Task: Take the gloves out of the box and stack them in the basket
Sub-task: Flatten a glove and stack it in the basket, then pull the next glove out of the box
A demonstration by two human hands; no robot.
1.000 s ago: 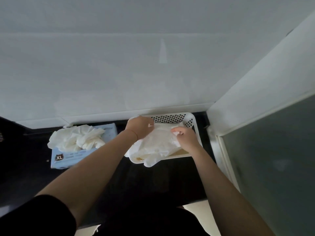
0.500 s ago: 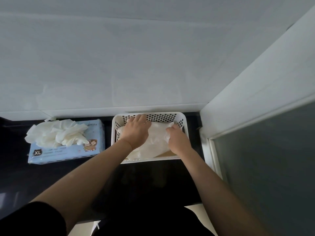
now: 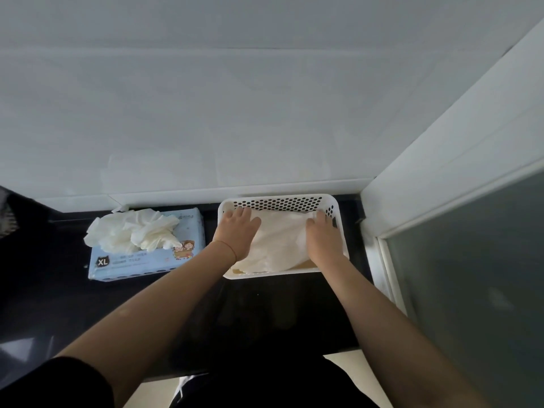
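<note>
A white perforated basket (image 3: 276, 200) stands on the dark counter against the wall. Inside it lies a flat pile of whitish gloves (image 3: 279, 242). My left hand (image 3: 238, 231) rests palm down on the left side of the pile, fingers spread. My right hand (image 3: 323, 237) presses flat on its right side. To the left sits a light blue glove box (image 3: 132, 260) marked XL, with a crumpled bunch of white gloves (image 3: 132, 229) sticking out of its top.
The dark counter (image 3: 279, 313) runs along a white wall (image 3: 235, 128). A white frame with a grey glass panel (image 3: 471, 275) closes off the right side, close to the basket. The counter's front edge lies near my body.
The gloves that hung over the basket's front rim now lie flat inside. Both hands moved from gripping the pile to pressing on it with open palms.
</note>
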